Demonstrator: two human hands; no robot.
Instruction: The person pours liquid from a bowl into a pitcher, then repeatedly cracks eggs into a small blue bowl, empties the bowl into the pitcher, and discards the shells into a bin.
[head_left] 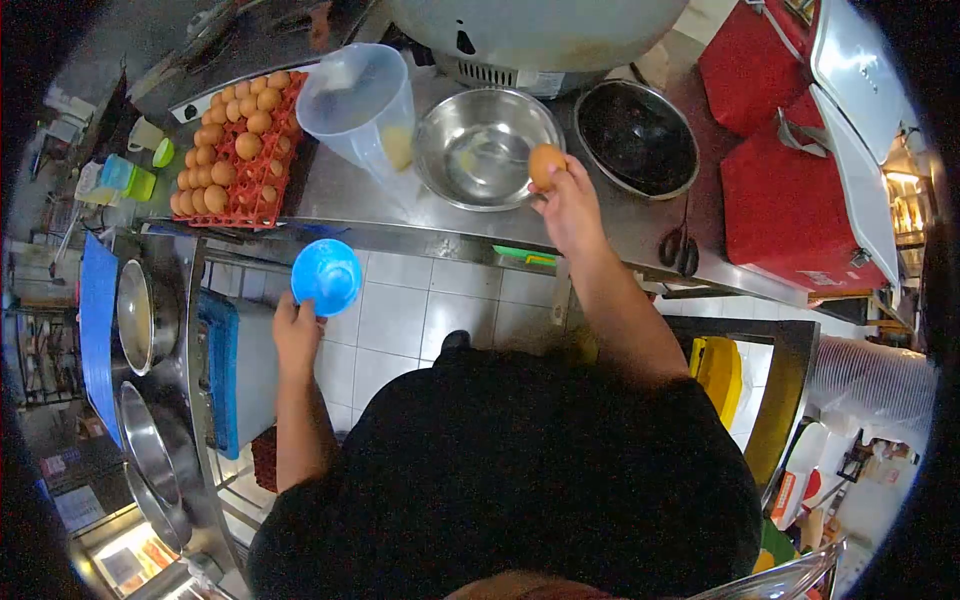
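Note:
My right hand (572,210) is closed on a brown egg (546,167) at the right rim of a shiny metal bowl (490,195). A little clear liquid seems to lie in the bowl. My left hand (297,330) grips a small blue bowl (327,277) by its lower edge, in front of the counter's edge. Left of the metal bowl stands a large translucent pitcher (355,110) with something pale yellowish near its base. Further left, a red egg tray (283,185) holds several brown eggs.
Right of the metal bowl is a dark round pan (637,140), with black scissors (679,251) near the counter edge (400,222). Red bags (785,210) stand at the right. Large metal bowls (148,440) sit on the left side. Below is a tiled floor (395,305).

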